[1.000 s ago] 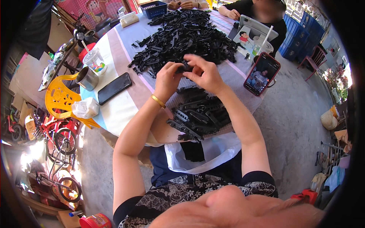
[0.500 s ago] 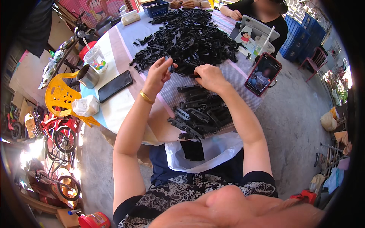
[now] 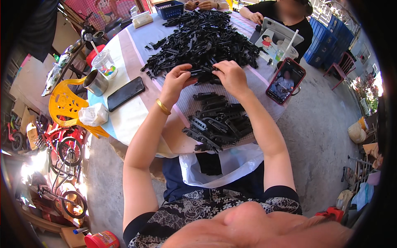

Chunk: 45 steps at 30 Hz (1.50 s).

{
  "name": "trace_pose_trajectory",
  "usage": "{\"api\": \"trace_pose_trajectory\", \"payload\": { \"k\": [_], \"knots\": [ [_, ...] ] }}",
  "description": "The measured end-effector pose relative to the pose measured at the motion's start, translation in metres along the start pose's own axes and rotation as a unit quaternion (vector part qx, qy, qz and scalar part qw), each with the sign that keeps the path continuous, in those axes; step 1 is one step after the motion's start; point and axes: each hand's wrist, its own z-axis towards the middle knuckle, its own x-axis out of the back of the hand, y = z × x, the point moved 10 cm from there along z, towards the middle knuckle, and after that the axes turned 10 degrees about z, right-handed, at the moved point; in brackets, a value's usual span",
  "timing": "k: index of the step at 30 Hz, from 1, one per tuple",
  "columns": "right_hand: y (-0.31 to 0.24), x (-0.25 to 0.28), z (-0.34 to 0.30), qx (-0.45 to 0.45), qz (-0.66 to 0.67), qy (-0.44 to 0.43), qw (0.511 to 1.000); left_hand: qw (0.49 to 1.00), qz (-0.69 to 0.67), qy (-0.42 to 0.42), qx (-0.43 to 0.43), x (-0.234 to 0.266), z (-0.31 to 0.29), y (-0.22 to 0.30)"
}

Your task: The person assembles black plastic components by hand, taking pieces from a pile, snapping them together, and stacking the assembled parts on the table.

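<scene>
Both of my hands are over the near edge of a large heap of black plastic parts [image 3: 206,37]. My left hand [image 3: 178,81] is closed in a pinch on a slim black plastic part [image 3: 195,72], which points toward the right. Opposite it, my right hand [image 3: 231,76] pinches a small black piece [image 3: 215,68] between thumb and fingertips. Against the dark heap, the exact shape of both pieces is hard to make out. Closer to me lies a smaller pile of longer black plastic parts [image 3: 219,122], below my hands and touched by neither.
A black phone [image 3: 126,94], a metal cup [image 3: 96,83] and a plastic cup [image 3: 105,65] stand left. At right are a propped phone [image 3: 286,80] and a tablet [image 3: 279,29]. A white bag [image 3: 194,175] hangs at my lap. Co-workers sit across the table [image 3: 124,45].
My left hand has turned and lowered its fingers toward the right. My right hand has shifted slightly, fingertips raised, and now shows a small black piece. The piles look the same.
</scene>
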Motion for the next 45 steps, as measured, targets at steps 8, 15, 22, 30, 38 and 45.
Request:
{"api": "trace_pose_trajectory", "payload": {
  "k": [8, 15, 22, 30, 38, 45],
  "knots": [
    [-0.003, -0.005, 0.001, -0.056, 0.321, 0.032, 0.945, 0.997, 0.018, -0.039, 0.063, -0.014, -0.003, -0.022],
    [0.023, -0.035, -0.006, -0.222, 0.531, -0.045, 0.817, 0.992, -0.071, -0.077, 0.069, -0.028, -0.007, -0.021],
    [0.033, -0.046, -0.013, -0.259, 0.572, -0.006, 0.778, 0.995, -0.034, -0.095, 0.018, -0.039, -0.011, -0.01],
    [0.036, -0.044, -0.017, -0.292, 0.528, -0.009, 0.797, 0.986, 0.151, -0.047, -0.053, -0.033, -0.012, 0.008],
    [0.018, -0.013, -0.003, -0.151, 0.354, 0.022, 0.923, 0.967, 0.217, -0.017, -0.132, -0.026, -0.011, 0.021],
    [0.007, -0.021, -0.002, -0.108, 0.305, -0.103, 0.94, 0.905, 0.37, 0.014, -0.21, -0.032, -0.022, 0.044]
  ]
}}
